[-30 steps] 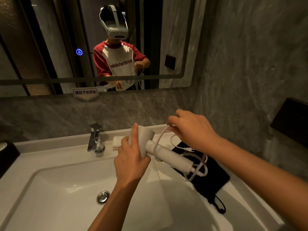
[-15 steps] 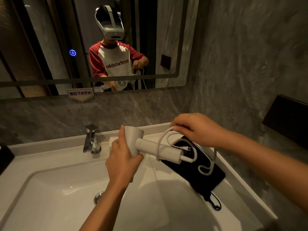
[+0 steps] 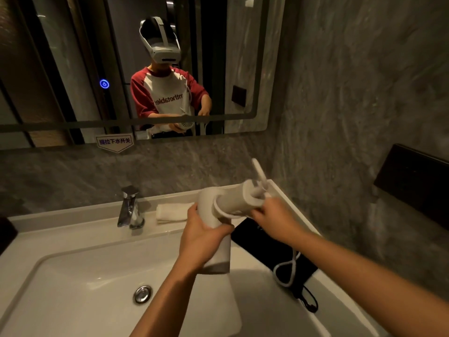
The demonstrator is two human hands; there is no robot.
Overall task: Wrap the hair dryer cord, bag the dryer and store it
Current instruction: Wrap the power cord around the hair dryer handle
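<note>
The white hair dryer (image 3: 233, 203) hangs above the right side of the basin. My left hand (image 3: 202, 235) grips its barrel, and the handle points up and to the right. A turn of the white cord (image 3: 222, 211) circles the handle near the barrel. My right hand (image 3: 274, 221) is closed on the cord at the handle's end. A loose loop of the cord (image 3: 286, 271) dangles below my right forearm over the black drawstring bag (image 3: 264, 249), which lies flat on the counter's right edge.
A chrome faucet (image 3: 130, 207) stands behind the white basin (image 3: 73, 283), whose drain plug (image 3: 142, 294) sits in the middle. A folded white towel (image 3: 171, 212) lies on the back ledge. A mirror hangs above; a dark wall box (image 3: 413, 181) juts out on the right.
The dryer's handle swung from pointing down-right to up-right. My right hand dropped from above the handle to its end, drawing the cord around it. The dangling loop has shrunk.
</note>
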